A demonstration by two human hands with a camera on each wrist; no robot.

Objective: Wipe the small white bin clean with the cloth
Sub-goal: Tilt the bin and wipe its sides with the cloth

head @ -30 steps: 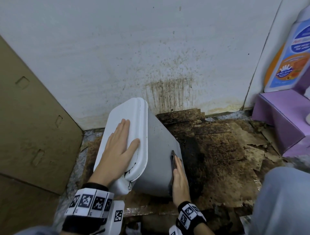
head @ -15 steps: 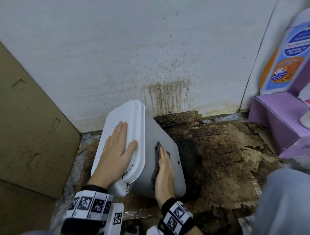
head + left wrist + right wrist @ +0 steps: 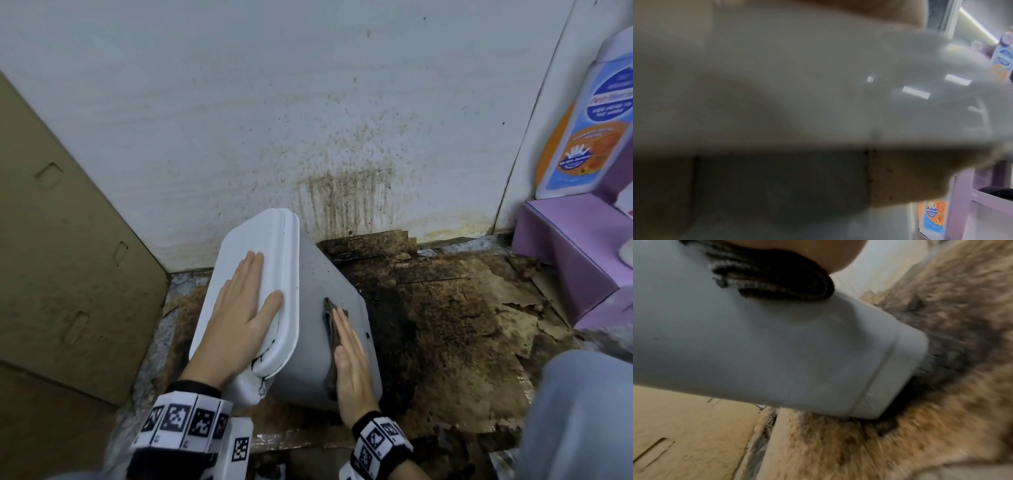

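A brown cardboard sheet (image 3: 58,246) leaned at the left. Beside it, the small white plastic bin (image 3: 308,308) stood tilted on a floor of stained, peeling brown cardboard (image 3: 462,342), near a white wall (image 3: 274,102) streaked with brown grime. The left hand (image 3: 239,315) lay flat, fingers straight, on the bin's lid; the right hand (image 3: 352,363), fingers straight, pressed a dark folded cloth (image 3: 330,329) against the bin's side. At right, a white bottle (image 3: 589,120) with a blue and orange label, its writing too blurred to read, stood on a purple box (image 3: 575,257).
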